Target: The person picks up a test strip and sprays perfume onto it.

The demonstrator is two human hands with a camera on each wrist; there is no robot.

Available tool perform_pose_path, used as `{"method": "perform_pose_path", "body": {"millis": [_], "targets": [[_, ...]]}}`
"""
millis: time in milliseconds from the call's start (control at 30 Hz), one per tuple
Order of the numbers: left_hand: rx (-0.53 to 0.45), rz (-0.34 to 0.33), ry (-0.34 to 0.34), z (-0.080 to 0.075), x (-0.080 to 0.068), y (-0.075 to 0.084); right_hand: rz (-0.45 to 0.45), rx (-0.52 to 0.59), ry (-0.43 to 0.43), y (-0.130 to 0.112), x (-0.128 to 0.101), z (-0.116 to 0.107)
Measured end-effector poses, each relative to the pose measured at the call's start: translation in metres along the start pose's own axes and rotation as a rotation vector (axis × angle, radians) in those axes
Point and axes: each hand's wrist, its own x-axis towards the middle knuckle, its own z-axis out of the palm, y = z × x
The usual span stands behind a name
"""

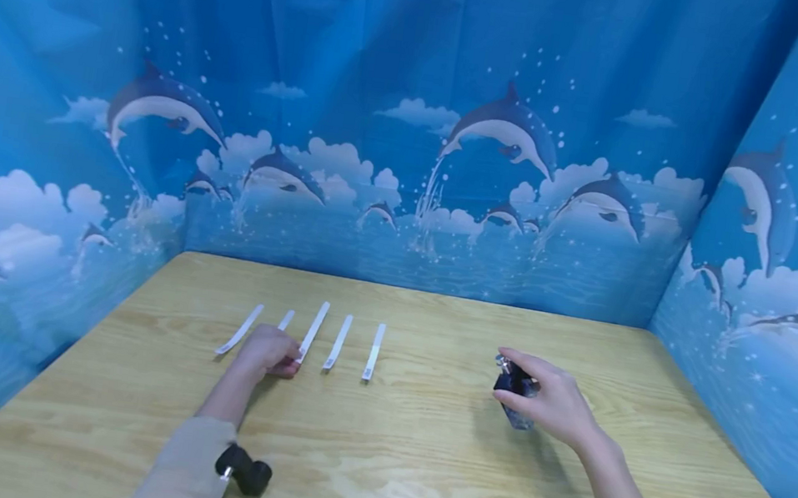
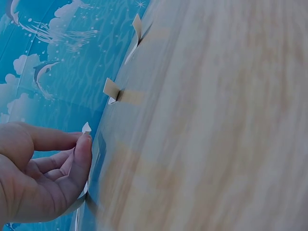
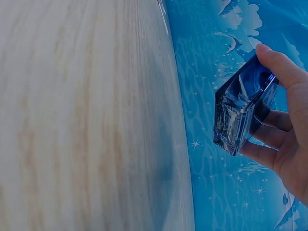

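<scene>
Several narrow white paper strips lie in a row on the left half of the table. My left hand (image 1: 271,348) pinches the near end of the middle paper strip (image 1: 315,327) between thumb and finger; its white tip (image 2: 86,127) pokes out past the fingertips in the left wrist view. Partly behind that hand is another strip (image 1: 287,318). Over the table's right half, my right hand (image 1: 551,399) grips a dark blue, faceted glass perfume bottle (image 3: 240,108) between thumb and fingers. The bottle is tilted and held above the surface, with a shiny metallic part at its top.
One strip (image 1: 239,331) lies left of my left hand. Two more, a nearer strip (image 1: 338,343) and a farther strip (image 1: 374,352), lie to its right, their near ends curling up. The wooden table (image 1: 411,444) is bordered by a blue dolphin-print curtain (image 1: 401,115).
</scene>
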Motion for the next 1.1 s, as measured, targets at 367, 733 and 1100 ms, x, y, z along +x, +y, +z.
{"method": "perform_pose_path", "body": {"millis": [367, 733, 1100], "targets": [[-0.016, 0.016, -0.030, -0.0020, -0.0031, 0.0025, 0.020, -0.003, 0.000, -0.0022, 0.0022, -0.0024], [-0.029, 0.037, -0.038, -0.0017, -0.0024, 0.0035, 0.015, 0.005, -0.002, -0.0008, 0.0024, -0.0016], [-0.056, 0.103, -0.093, 0.0031, -0.0065, 0.0100, 0.015, 0.013, 0.004, -0.0006, 0.0024, -0.0019]]}}
